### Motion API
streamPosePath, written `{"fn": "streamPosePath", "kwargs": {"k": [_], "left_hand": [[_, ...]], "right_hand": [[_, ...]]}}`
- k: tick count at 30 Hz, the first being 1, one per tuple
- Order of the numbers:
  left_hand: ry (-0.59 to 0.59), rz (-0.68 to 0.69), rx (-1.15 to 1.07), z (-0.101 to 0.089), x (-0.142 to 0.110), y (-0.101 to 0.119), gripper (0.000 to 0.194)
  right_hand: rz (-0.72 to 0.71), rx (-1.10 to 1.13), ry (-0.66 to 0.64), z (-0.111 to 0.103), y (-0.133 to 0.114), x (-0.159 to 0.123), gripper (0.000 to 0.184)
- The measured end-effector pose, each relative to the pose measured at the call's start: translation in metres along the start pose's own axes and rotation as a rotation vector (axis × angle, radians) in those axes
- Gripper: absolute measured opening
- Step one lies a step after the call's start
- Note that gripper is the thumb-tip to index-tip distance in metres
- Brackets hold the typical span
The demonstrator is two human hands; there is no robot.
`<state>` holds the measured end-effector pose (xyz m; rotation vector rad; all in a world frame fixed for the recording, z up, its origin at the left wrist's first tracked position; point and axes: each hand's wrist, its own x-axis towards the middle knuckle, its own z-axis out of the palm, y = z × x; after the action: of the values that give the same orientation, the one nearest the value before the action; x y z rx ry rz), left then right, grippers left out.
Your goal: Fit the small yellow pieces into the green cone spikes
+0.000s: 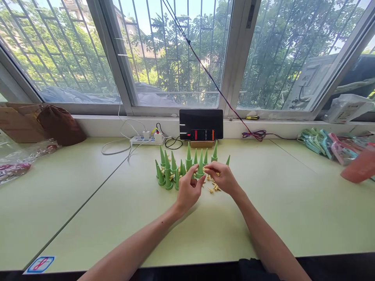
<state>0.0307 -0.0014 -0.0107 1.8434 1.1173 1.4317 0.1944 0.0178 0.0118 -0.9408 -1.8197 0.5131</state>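
Note:
Several green cone-shaped spikes [168, 171] stand upright in a cluster on the pale green table [117, 210]. Small yellow pieces [213, 188] lie scattered among and in front of them. My left hand [189, 190] is closed around the base of one green cone [200, 167] at the front of the cluster. My right hand [224, 177] pinches a small yellow piece [206, 170] right beside that cone. Both hands meet at the cluster's near right side.
A black tablet [200, 121] with a phone [202, 135] leaning on it stands by the window sill. A power strip [146, 139] with white cables lies left of it. A brown pouch [60, 125], a cardboard box [17, 123] and plastic bags sit far left; coloured items [325, 142] far right.

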Motion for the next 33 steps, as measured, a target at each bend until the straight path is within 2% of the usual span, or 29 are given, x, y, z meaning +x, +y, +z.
{"fn": "streamPosePath", "kwargs": {"k": [9, 20, 26, 28, 33], "left_hand": [[-0.042, -0.033, -0.016, 0.0005, 0.0014, 0.0003, 0.043], [-0.070, -0.055, -0.052, 0.0013, 0.0012, 0.0021, 0.045], [-0.061, -0.057, 0.009, 0.0018, 0.0014, 0.0023, 0.047], [-0.046, -0.057, 0.036, 0.0021, 0.0011, 0.0020, 0.048], [-0.021, -0.071, 0.056, 0.0017, 0.0006, 0.0033, 0.051]], "right_hand": [[-0.005, -0.059, -0.051, 0.0006, 0.0019, -0.0009, 0.025], [0.100, -0.046, -0.138, 0.0015, 0.0045, -0.0018, 0.038], [0.106, -0.046, -0.093, 0.0022, 0.0058, -0.0021, 0.042], [0.108, -0.015, -0.053, 0.0023, 0.0050, -0.0019, 0.040], [0.094, 0.109, -0.003, 0.0006, -0.0004, -0.0026, 0.020]]}}
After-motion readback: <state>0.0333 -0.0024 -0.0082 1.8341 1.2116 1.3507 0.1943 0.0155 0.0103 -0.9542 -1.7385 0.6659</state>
